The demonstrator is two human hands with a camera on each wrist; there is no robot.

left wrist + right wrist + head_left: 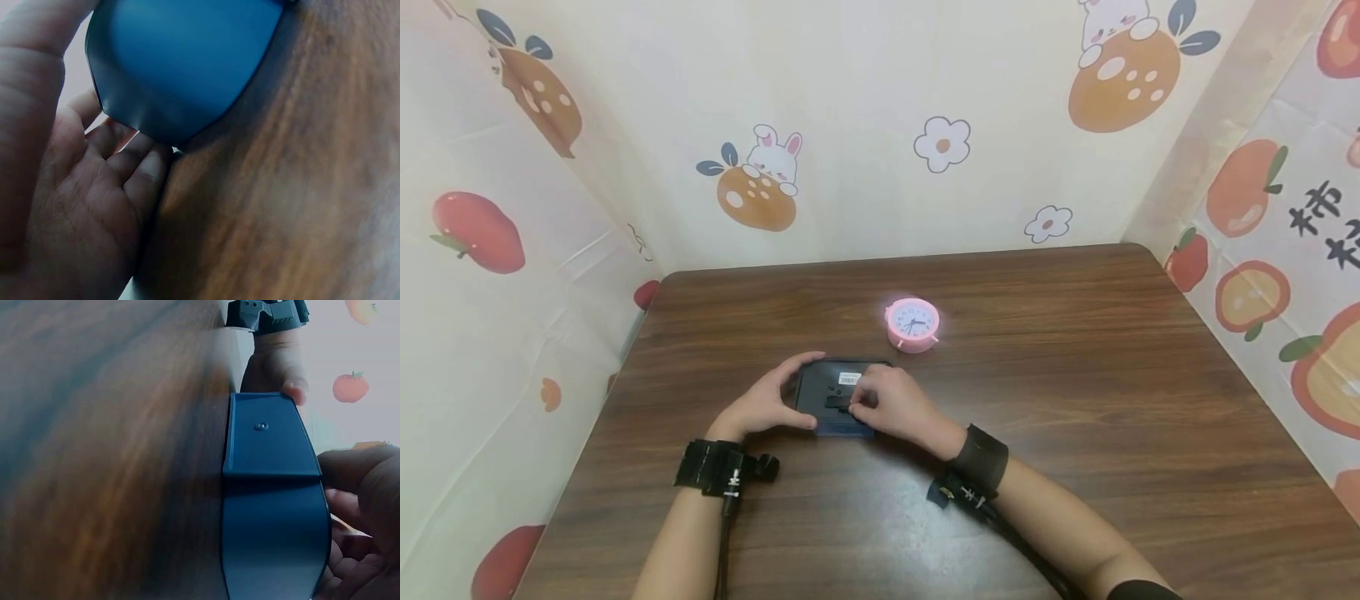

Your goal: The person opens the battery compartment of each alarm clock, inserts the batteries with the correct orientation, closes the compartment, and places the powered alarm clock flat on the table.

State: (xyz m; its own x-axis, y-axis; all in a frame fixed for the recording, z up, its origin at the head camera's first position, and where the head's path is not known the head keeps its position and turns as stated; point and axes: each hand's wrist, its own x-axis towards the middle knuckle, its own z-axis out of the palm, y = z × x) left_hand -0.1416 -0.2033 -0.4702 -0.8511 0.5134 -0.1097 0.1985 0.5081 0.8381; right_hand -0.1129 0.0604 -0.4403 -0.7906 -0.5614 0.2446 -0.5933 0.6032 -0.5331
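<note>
A dark box-shaped device [820, 385] lies on the table with its back facing up, a white barcode label on it. Its blue-lit side fills much of both wrist views, where a screw [262, 426] shows. My left hand [763, 403] grips the device's left end, thumb at the near edge and fingers at the far edge. Over the device's right half, my right hand [895, 404] has curled fingers, and its thumb and fingertips pinch at the right end of a small black strip [837, 402] on the back. The fingers partly hide that spot.
A pink round alarm clock [913, 323] stands just behind the device, slightly to the right. The brown wooden table [1075, 358] is bordered by fruit-printed cloth [865, 167] at the back and sides. Cables run along both forearms from the wrist straps.
</note>
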